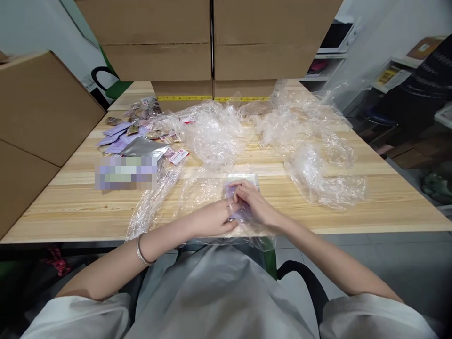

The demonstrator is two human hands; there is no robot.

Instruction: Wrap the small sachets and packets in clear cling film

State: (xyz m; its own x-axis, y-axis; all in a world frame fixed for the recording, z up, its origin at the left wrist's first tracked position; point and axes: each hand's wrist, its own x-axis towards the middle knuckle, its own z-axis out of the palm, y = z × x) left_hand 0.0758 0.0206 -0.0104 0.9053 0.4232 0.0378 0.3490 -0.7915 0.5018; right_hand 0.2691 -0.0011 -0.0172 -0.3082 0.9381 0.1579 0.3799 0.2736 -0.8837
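At the front edge of the table, my left hand (222, 217) and my right hand (251, 201) meet over a flat purple packet (243, 214). Clear plastic film (201, 188) lies around and beneath this packet, spilling over the table edge. The bent fingers of my right hand pinch the film above the packet. My left fingers are closed at the same spot, partly covered by the right hand. Just beyond the fingers shows the pale end of a flat item (242, 178), mostly hidden.
Crumpled clear plastic film (217, 134) spreads across the table's middle and right. Purple sachets (118, 134), small packets and a silver pouch (146, 148) are heaped at left. Cardboard boxes (158, 42) stand at the back, another (42, 108) at left. A person (420, 89) is at far right.
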